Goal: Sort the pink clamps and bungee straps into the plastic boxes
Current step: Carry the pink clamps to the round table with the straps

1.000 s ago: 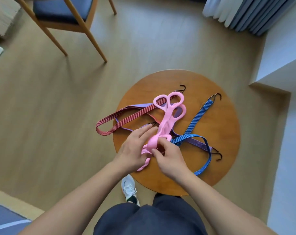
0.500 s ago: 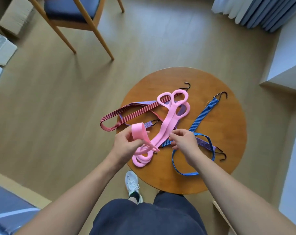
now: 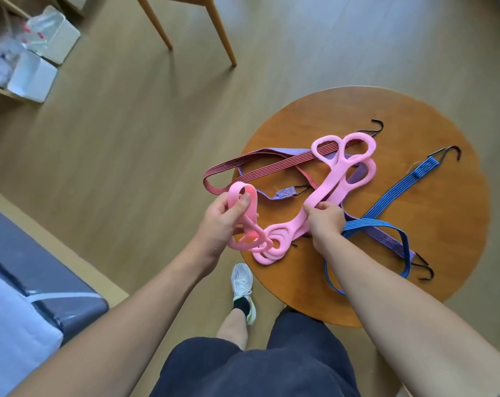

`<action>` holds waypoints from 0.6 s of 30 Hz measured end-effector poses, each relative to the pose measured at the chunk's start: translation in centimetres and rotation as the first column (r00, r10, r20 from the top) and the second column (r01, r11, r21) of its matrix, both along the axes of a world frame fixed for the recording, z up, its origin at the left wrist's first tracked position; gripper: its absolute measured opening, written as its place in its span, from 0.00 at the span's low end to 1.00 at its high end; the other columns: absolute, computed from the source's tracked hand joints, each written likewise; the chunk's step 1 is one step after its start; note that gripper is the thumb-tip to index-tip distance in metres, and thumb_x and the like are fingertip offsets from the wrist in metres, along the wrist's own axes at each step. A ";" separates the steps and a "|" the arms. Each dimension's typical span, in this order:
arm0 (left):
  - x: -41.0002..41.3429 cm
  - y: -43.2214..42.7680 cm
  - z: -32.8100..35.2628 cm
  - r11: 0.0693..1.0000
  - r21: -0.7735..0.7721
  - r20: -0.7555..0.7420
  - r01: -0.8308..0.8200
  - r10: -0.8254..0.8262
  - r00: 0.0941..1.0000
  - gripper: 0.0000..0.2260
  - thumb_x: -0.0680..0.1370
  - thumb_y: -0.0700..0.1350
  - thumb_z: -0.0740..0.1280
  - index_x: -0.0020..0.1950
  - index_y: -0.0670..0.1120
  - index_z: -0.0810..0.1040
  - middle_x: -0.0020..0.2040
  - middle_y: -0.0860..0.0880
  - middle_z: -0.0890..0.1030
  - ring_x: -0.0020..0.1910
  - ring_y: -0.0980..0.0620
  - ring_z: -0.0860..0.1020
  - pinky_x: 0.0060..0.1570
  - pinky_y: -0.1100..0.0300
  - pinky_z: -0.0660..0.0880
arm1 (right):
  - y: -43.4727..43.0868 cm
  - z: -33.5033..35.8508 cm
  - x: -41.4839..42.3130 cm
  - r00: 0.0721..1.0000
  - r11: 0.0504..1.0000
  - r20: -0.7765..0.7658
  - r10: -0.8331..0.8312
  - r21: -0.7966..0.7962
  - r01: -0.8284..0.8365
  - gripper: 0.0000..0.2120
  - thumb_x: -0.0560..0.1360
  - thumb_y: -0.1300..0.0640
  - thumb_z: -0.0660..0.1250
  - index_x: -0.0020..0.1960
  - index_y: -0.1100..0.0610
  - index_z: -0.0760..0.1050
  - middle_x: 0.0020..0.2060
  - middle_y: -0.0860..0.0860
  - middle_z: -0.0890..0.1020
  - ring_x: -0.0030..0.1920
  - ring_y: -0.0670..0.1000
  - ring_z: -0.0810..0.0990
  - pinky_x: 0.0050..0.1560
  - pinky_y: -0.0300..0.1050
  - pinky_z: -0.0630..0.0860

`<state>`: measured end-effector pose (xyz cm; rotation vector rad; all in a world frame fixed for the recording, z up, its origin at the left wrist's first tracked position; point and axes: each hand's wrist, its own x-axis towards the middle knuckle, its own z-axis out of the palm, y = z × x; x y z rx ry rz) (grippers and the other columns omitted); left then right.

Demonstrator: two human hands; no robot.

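A round wooden table [image 3: 458, 224] carries a tangle of pink clamps and bungee straps. My left hand [image 3: 223, 222] grips one folded pink clamp [image 3: 244, 222], lifted off the table's left edge. My right hand [image 3: 326, 222] pinches the middle of the other pink clamps [image 3: 340, 173], whose looped ends rest on the table. A red bungee strap [image 3: 243, 171] hangs over the left rim. A purple strap [image 3: 386, 240] and a blue strap [image 3: 397, 190] with black hooks lie under and beside the clamps.
Clear plastic boxes [image 3: 34, 53] stand on the floor at the far left. Wooden chair legs [image 3: 220, 30] rise beyond the table. A grey and white padded edge [image 3: 28, 296] lies at the lower left. My shoe [image 3: 242, 285] is beside the table.
My left hand has pulled one pink clamp away to the left, off the pile. My right hand now holds down the remaining clamps. The view has swung left, showing the boxes.
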<state>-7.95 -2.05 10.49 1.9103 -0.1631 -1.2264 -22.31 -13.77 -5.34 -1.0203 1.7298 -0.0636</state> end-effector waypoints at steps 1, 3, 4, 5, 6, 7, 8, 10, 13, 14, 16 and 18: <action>0.1 0.1 0.2 1.000 0.017 0.020 -0.011 0.011 1.000 0.12 0.83 0.49 0.66 0.61 0.42 0.78 0.45 0.42 0.83 0.42 0.48 0.84 0.44 0.54 0.83 | 0.0 0.4 0.1 1.000 0.999 -0.007 0.025 -0.023 -0.025 0.09 0.71 0.49 0.74 0.39 0.53 0.79 0.41 0.53 0.84 0.44 0.58 0.81 0.49 0.55 0.81; 0.3 0.1 0.6 0.999 0.031 0.043 -0.023 0.022 0.999 0.11 0.83 0.47 0.67 0.60 0.41 0.79 0.44 0.44 0.84 0.40 0.46 0.86 0.41 0.54 0.84 | 0.1 1.2 0.1 0.997 0.994 -0.021 0.076 -0.072 -0.077 0.11 0.72 0.48 0.74 0.37 0.53 0.78 0.38 0.50 0.82 0.43 0.56 0.80 0.45 0.53 0.80; 0.4 0.1 0.9 0.999 0.024 0.049 -0.028 0.027 0.998 0.08 0.83 0.44 0.68 0.59 0.41 0.79 0.42 0.47 0.84 0.39 0.47 0.86 0.38 0.55 0.83 | 0.1 1.6 0.0 0.995 0.991 -0.024 0.095 -0.093 -0.097 0.12 0.73 0.49 0.74 0.37 0.54 0.78 0.36 0.49 0.81 0.42 0.56 0.80 0.44 0.53 0.80; 0.6 0.1 1.3 1.000 0.016 0.073 -0.019 0.018 0.997 0.06 0.82 0.42 0.69 0.57 0.41 0.80 0.40 0.50 0.85 0.39 0.50 0.86 0.35 0.59 0.82 | 0.2 2.0 -0.1 0.994 0.989 -0.020 0.103 -0.108 -0.105 0.11 0.73 0.50 0.73 0.37 0.56 0.79 0.35 0.50 0.81 0.42 0.57 0.80 0.43 0.53 0.79; 0.8 0.0 1.8 1.000 0.009 0.106 -0.006 0.005 0.994 0.05 0.80 0.41 0.70 0.55 0.42 0.82 0.39 0.52 0.85 0.39 0.53 0.85 0.34 0.62 0.80 | 0.2 2.2 -0.3 0.993 0.985 -0.016 0.117 -0.127 -0.118 0.11 0.74 0.51 0.73 0.38 0.58 0.79 0.34 0.51 0.80 0.41 0.58 0.80 0.41 0.51 0.77; 1.1 -0.2 2.2 1.000 0.004 0.144 0.011 -0.012 0.990 0.06 0.77 0.42 0.72 0.53 0.44 0.83 0.40 0.52 0.85 0.41 0.53 0.84 0.36 0.62 0.80 | 0.2 2.5 -0.4 0.991 0.979 -0.021 0.135 -0.149 -0.136 0.11 0.74 0.52 0.73 0.38 0.59 0.80 0.34 0.52 0.80 0.41 0.59 0.80 0.39 0.48 0.74; 1.4 -0.4 2.7 0.999 0.009 0.184 0.031 -0.032 0.982 0.08 0.73 0.44 0.73 0.50 0.45 0.84 0.43 0.49 0.84 0.44 0.51 0.83 0.40 0.58 0.81 | 0.0 2.9 -0.6 0.989 0.974 -0.031 0.146 -0.169 -0.149 0.10 0.73 0.53 0.73 0.38 0.60 0.80 0.33 0.53 0.81 0.41 0.60 0.80 0.39 0.46 0.71; 2.0 -0.9 3.7 0.995 0.019 0.254 0.093 -0.095 0.963 0.11 0.68 0.47 0.71 0.48 0.44 0.85 0.47 0.40 0.83 0.48 0.45 0.82 0.51 0.47 0.81 | -0.3 3.6 -0.9 0.995 0.978 -0.062 0.084 -0.186 -0.095 0.08 0.70 0.53 0.76 0.42 0.58 0.83 0.37 0.54 0.83 0.44 0.60 0.82 0.42 0.45 0.71; 2.6 -1.1 4.5 0.990 -0.049 0.248 0.132 -0.116 0.962 0.09 0.68 0.43 0.69 0.44 0.49 0.86 0.41 0.46 0.84 0.40 0.51 0.85 0.42 0.59 0.81 | -0.5 4.2 -1.3 0.991 0.983 -0.120 -0.066 -0.179 0.044 0.13 0.66 0.52 0.80 0.47 0.55 0.84 0.45 0.54 0.86 0.49 0.58 0.83 0.49 0.47 0.75; 2.7 -1.1 4.7 0.986 -0.060 0.269 0.154 -0.132 0.954 0.09 0.68 0.43 0.68 0.43 0.52 0.86 0.39 0.51 0.84 0.38 0.55 0.84 0.40 0.64 0.79 | -0.5 4.2 -1.4 0.990 0.981 -0.115 -0.081 -0.183 0.059 0.11 0.66 0.51 0.80 0.44 0.54 0.83 0.44 0.53 0.86 0.48 0.58 0.83 0.50 0.47 0.76; 3.1 -1.1 4.8 0.982 -0.064 0.286 0.176 -0.151 0.946 0.10 0.66 0.42 0.69 0.44 0.53 0.84 0.39 0.54 0.84 0.41 0.55 0.81 0.44 0.61 0.78 | -0.2 4.3 -1.5 0.993 0.980 -0.076 -0.089 -0.187 0.073 0.09 0.66 0.52 0.80 0.38 0.53 0.81 0.39 0.51 0.85 0.45 0.56 0.82 0.48 0.48 0.78; 3.3 -0.9 5.1 0.983 -0.073 0.260 0.170 -0.146 0.954 0.14 0.65 0.41 0.70 0.49 0.50 0.83 0.44 0.48 0.86 0.45 0.50 0.82 0.50 0.54 0.79 | 0.2 4.9 -1.4 0.997 0.979 -0.024 -0.080 -0.189 0.074 0.10 0.67 0.52 0.79 0.35 0.52 0.79 0.35 0.47 0.82 0.42 0.53 0.81 0.47 0.48 0.78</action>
